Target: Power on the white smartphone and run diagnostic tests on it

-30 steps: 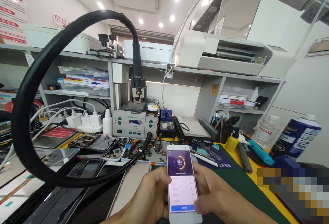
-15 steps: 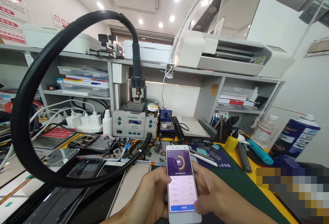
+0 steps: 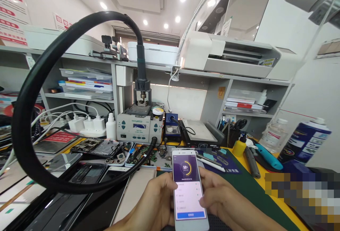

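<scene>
A white smartphone (image 3: 189, 188) is upright between both hands, low in the middle of the view. Its lit screen shows a purple panel with a 50% dial above a pale list and a blue button. My left hand (image 3: 152, 204) wraps the phone's left edge, thumb on the screen's left side. My right hand (image 3: 225, 202) holds the right edge, its thumb lying at the screen's right side near the lower list rows.
A thick black hose (image 3: 29, 117) loops from the hot-air station (image 3: 140, 125) over the left bench. Phones and opened boards (image 3: 98, 148) lie left and ahead. A green mat (image 3: 247, 188), tools, a blue can (image 3: 305, 140) and a clear bottle (image 3: 273, 133) are on the right.
The right thumb has shifted up from the blue button toward the list rows. The phone has tipped very slightly; the rest is unchanged.
</scene>
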`<action>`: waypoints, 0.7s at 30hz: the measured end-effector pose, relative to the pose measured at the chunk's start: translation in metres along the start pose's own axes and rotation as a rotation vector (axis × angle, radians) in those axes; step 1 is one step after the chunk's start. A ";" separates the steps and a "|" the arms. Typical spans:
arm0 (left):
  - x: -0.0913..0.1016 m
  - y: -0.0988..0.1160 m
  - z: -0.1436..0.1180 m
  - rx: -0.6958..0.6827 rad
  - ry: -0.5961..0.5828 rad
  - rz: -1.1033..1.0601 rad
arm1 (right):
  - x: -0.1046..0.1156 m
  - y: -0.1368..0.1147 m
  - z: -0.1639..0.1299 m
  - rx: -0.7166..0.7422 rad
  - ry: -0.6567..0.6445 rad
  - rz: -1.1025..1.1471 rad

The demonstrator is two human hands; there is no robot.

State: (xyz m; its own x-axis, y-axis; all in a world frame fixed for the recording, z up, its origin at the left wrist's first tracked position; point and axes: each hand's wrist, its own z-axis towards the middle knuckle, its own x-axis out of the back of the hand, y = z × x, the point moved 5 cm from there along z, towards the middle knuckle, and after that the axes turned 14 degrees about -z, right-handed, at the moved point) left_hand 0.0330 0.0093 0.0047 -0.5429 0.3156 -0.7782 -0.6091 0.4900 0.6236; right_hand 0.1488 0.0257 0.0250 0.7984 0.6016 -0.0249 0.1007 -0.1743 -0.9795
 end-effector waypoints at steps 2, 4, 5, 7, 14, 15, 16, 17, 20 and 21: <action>0.001 0.000 0.000 -0.009 0.012 -0.005 | 0.000 0.001 0.000 -0.005 0.001 0.002; 0.002 -0.001 0.001 -0.011 0.022 -0.006 | 0.001 0.002 0.000 -0.008 0.003 0.004; 0.002 -0.001 0.001 -0.010 0.021 -0.004 | 0.001 0.002 0.000 -0.001 -0.005 0.001; 0.002 -0.001 0.001 0.000 0.020 0.001 | 0.000 0.000 0.000 0.034 -0.034 -0.014; 0.007 -0.005 0.001 0.003 0.057 -0.021 | -0.008 -0.009 -0.002 0.037 -0.141 -0.011; 0.007 -0.006 0.001 0.005 0.059 -0.023 | -0.009 -0.010 -0.002 0.035 -0.140 -0.012; 0.007 -0.006 0.002 0.005 0.063 -0.022 | -0.009 -0.010 -0.002 0.033 -0.140 -0.014; 0.008 -0.005 0.002 -0.002 0.068 -0.022 | -0.009 -0.010 -0.002 0.034 -0.141 -0.015; 0.007 -0.005 0.002 -0.001 0.065 -0.025 | -0.007 -0.009 -0.002 0.044 -0.140 -0.028; 0.007 -0.005 0.001 -0.001 0.065 -0.023 | -0.007 -0.008 -0.001 0.051 -0.138 -0.031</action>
State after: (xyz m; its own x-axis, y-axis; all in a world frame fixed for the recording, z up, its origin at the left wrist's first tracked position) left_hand 0.0329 0.0104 -0.0038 -0.5652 0.2507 -0.7859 -0.6225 0.4955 0.6057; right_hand 0.1434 0.0219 0.0332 0.7060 0.7080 -0.0179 0.0915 -0.1163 -0.9890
